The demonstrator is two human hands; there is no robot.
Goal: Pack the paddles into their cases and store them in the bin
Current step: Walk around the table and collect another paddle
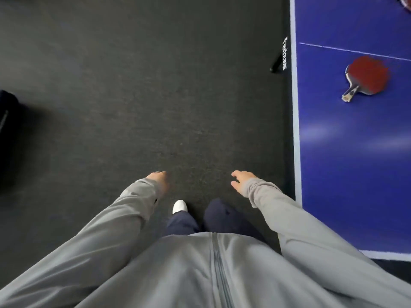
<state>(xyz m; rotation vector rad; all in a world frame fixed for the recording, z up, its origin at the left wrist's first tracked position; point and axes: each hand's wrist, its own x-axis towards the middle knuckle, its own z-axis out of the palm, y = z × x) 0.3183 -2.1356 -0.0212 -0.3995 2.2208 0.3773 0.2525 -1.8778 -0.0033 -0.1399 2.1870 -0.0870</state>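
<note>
- A person stands on dark grey carpeted floor [133,85], looking down at their own body: a grey zipped jacket, dark blue trousers and one white shoe tip [179,206].
- The left hand [160,179] hangs out of its grey sleeve above the floor; its fingers are mostly hidden by the sleeve and blur, so I cannot tell whether they are released or clenched, though nothing shows in the hand.
- The right hand [239,179] reaches forward from its sleeve, fingers released and slightly spread, holding nothing.
- A blue tabletop [355,163] with a pale edge band fills the right side, just beside the right arm.
- One paddle [367,77] lies flat on that tabletop, red face up, its handle pointing toward the table's edge, well apart from both hands.
- A thin white line crosses the tabletop just beyond the paddle.
- A blurred dark object [9,130] sits at the far left edge; what it is cannot be told.
</note>
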